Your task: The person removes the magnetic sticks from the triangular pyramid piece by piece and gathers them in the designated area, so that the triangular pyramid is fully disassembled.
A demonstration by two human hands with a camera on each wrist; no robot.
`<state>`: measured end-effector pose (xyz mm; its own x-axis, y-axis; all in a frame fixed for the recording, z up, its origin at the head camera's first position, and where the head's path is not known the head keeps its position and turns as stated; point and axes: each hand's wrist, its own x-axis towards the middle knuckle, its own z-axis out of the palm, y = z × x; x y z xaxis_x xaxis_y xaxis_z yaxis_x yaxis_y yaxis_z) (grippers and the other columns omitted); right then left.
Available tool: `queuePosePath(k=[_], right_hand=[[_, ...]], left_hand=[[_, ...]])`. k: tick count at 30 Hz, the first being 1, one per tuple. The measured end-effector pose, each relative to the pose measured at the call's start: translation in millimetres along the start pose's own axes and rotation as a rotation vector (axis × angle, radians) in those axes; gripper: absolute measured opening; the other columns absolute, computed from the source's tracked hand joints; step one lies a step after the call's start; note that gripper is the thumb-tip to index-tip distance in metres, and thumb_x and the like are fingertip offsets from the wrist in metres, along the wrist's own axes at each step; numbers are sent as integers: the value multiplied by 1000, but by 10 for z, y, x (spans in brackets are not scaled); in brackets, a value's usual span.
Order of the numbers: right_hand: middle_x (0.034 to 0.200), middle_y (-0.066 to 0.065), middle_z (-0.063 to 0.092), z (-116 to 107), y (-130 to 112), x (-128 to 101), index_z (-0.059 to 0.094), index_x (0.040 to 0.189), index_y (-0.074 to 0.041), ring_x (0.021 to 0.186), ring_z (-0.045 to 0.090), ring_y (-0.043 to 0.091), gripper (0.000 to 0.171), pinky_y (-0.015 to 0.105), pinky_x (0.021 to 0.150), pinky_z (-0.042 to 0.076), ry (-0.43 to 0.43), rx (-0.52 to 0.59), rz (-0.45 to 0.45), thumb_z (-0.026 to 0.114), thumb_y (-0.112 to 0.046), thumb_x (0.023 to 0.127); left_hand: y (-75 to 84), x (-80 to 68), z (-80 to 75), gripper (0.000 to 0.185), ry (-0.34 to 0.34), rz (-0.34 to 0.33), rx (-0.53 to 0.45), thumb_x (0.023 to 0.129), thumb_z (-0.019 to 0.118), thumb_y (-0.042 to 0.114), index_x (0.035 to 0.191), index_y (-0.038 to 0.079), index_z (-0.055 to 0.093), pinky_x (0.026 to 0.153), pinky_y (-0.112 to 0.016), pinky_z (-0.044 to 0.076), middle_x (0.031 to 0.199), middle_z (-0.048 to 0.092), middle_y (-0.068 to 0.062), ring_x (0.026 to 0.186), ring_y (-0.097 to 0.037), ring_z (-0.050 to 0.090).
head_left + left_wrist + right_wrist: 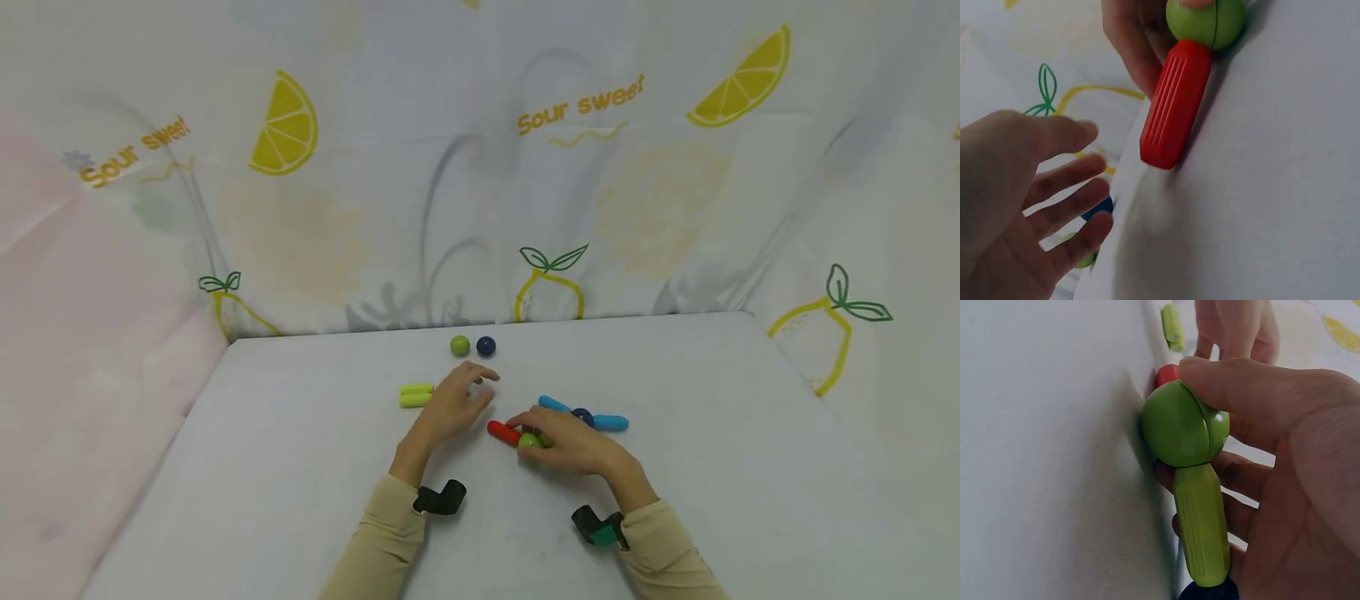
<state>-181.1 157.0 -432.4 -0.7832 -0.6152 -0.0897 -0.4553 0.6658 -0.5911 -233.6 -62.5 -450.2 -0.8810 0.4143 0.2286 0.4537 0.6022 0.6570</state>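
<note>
My right hand point(572, 443) holds a green ball point(1175, 428) low over the white table, with the thumb on top and fingers beneath. A red ridged rod point(1175, 106) sticks out from this ball toward my left hand. On the ball's other side is a yellow-green rod point(1200, 528), and a navy ball point(1211, 592) shows at its far end. Two light blue rods point(611, 422) reach out by the navy ball, partly behind my right hand. My left hand point(452, 404) hovers left of the red rod, fingers loosely spread and holding nothing.
Two loose yellow-green rods point(415, 400) lie side by side left of my left hand. Farther back on the table point(300, 467) sit another green ball point(460, 345) and a second navy ball point(486, 346). A lemon-printed cloth point(420, 167) hangs behind the table.
</note>
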Motion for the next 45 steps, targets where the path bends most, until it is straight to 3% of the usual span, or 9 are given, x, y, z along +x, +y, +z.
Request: queuePosePath(k=[3, 7, 16, 23, 34, 39, 45], right_hand=[[96, -9, 55, 1, 21, 5, 58, 124, -15, 81, 45, 8, 36, 22, 68, 39, 21, -9, -16, 62, -29, 91], [94, -8, 54, 10, 50, 15, 60, 124, -14, 80, 46, 9, 35, 22, 68, 39, 59, -15, -29, 61, -28, 92], [104, -6, 60, 63, 102, 39, 62, 114, -17, 90, 51, 8, 26, 27, 79, 44, 160, 18, 9, 63, -29, 91], [100, -6, 59, 81, 112, 22, 62, 109, -18, 86, 50, 8, 22, 24, 76, 42, 167, 42, 5, 63, -30, 91], [97, -6, 58, 105, 104, 56, 63, 106, -19, 84, 50, 7, 17, 22, 74, 43, 174, 50, -14, 63, -27, 91], [99, -6, 59, 130, 96, 68, 62, 107, -18, 84, 50, 7, 18, 23, 74, 43, 179, 19, -13, 63, -27, 91], [101, -5, 59, 132, 69, 64, 63, 107, -18, 84, 50, 8, 19, 24, 74, 42, 188, -14, 22, 63, -28, 91]], left_hand=[[73, -109, 64, 20, -141, 90, -74, 94, 58, 15, 113, 11, 62, 88, -35, 49, 112, 61, -2, 104, -18, 58], [131, -210, 113, 22, -200, 119, -93, 94, 59, 17, 115, 13, 62, 87, -30, 48, 108, 63, 0, 99, -14, 58], [157, -253, 128, 26, -197, 78, 22, 87, 68, 14, 113, 12, 65, 85, -29, 47, 105, 66, -1, 94, -13, 57], [140, -254, 147, 18, -199, 63, 19, 86, 70, 16, 104, 13, 67, 80, -25, 46, 97, 66, 1, 87, -10, 56], [74, -297, 95, 19, -208, 124, -11, 86, 69, 17, 104, 13, 67, 78, -23, 46, 95, 64, 2, 85, -9, 56], [20, -331, -22, 17, -159, 154, 8, 85, 70, 15, 101, 13, 68, 77, -23, 46, 93, 66, 1, 85, -10, 55], [-155, -462, -300, 19, -24, 82, 26, 82, 73, 11, 100, 12, 69, 73, -24, 47, 93, 65, 1, 83, -12, 58]])
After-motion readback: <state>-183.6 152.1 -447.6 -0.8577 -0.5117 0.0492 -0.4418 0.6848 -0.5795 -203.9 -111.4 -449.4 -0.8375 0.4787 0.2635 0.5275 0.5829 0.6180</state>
